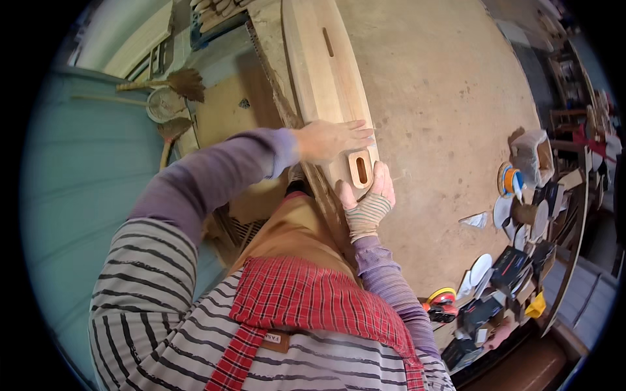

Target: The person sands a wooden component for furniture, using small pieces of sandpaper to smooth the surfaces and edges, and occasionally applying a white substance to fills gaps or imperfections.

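Note:
A long, pale wooden board with a slot in its far part lies along the left edge of the worktable. Around a second slot at its near end is a raised oval wooden rim. My left hand lies palm down across the board just beyond that rim, its fingers stretched out and slightly blurred. In a striped fingerless glove, my right hand holds the near end, thumb on the left and fingers along the right edge. Whatever lies under my left palm is hidden.
The brown worktable spreads out to the right. On its right side are a red and yellow sander, sanding discs, a roll, boxes and a plastic-lined bin. Brooms and a bucket stand at the left.

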Available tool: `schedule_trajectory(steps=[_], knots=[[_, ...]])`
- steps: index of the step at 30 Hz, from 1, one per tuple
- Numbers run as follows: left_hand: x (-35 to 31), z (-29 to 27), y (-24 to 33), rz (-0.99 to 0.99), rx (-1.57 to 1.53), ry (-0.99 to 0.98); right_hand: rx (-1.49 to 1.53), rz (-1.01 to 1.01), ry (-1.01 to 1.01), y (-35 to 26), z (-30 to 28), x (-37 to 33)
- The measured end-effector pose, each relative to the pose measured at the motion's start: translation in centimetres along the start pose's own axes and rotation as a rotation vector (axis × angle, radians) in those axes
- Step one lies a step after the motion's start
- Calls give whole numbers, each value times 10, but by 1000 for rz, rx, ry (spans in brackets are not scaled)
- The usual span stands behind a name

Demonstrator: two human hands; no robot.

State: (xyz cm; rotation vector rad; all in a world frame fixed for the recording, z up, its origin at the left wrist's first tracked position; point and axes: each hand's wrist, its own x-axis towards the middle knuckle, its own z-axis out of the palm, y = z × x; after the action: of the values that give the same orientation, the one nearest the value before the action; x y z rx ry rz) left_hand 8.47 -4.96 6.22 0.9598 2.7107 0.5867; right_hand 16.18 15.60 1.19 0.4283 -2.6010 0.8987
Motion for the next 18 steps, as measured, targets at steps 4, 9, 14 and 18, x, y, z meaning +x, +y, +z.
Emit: schedule_trajectory(steps=[4, 9, 14, 18], knots=[[8, -30, 4, 8, -18, -184, 103, 31, -16, -6, -3, 12], [-9, -36, -13, 95, -222, -117, 86, 40, 89, -5, -7, 16], [57, -49, -15, 260, -185, -383, 184, 136, 88, 2, -13, 13], [82, -56, -53, 531, -409, -524, -78, 673, 327, -34, 12, -4]])
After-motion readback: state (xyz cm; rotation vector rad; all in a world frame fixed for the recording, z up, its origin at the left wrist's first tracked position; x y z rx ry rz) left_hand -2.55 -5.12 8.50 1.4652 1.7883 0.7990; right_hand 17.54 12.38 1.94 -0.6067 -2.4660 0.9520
